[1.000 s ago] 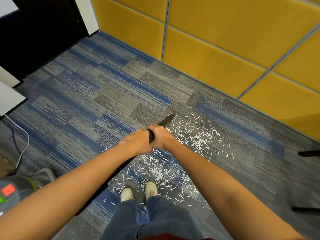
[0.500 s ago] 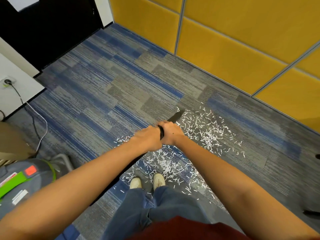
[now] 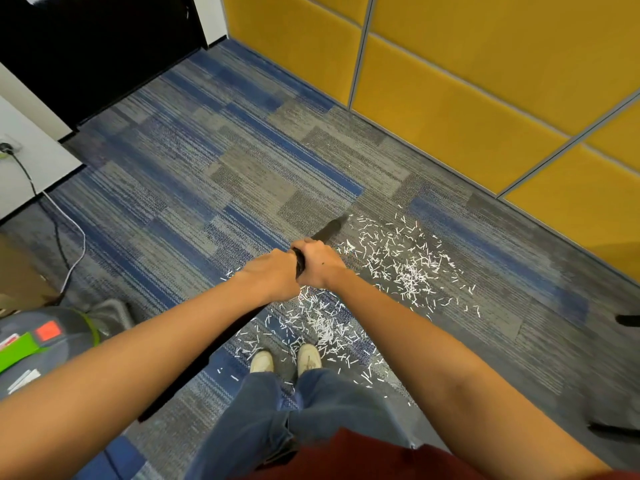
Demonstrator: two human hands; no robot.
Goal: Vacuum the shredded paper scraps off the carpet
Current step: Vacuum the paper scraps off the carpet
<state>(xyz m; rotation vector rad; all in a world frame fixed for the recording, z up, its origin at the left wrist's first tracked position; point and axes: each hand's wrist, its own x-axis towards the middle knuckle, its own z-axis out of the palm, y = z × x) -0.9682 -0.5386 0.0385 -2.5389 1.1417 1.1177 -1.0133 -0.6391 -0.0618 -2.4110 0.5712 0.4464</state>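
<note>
White shredded paper scraps [image 3: 401, 268] lie scattered over the grey and blue carpet [image 3: 214, 174], from in front of my shoes out toward the yellow wall. I hold a black vacuum wand [image 3: 327, 232] with both hands side by side. My left hand [image 3: 273, 277] grips it from the left and my right hand [image 3: 317, 263] grips it from the right. The wand's tip touches the carpet at the far left edge of the scrap patch. The grey and green vacuum body [image 3: 38, 341] stands at the lower left.
Yellow padded wall panels [image 3: 467, 91] run along the right and back. A cable [image 3: 65, 244] leads from a wall socket [image 3: 7, 148] at the left to the vacuum. A dark doorway [image 3: 97, 46] is at the back left. Black chair legs [image 3: 627, 320] show at the right edge.
The view has shifted left and down, bringing the vacuum body and wall socket into sight. Both hands keep their grip on the wand, whose tip stays at the patch's far left edge.
</note>
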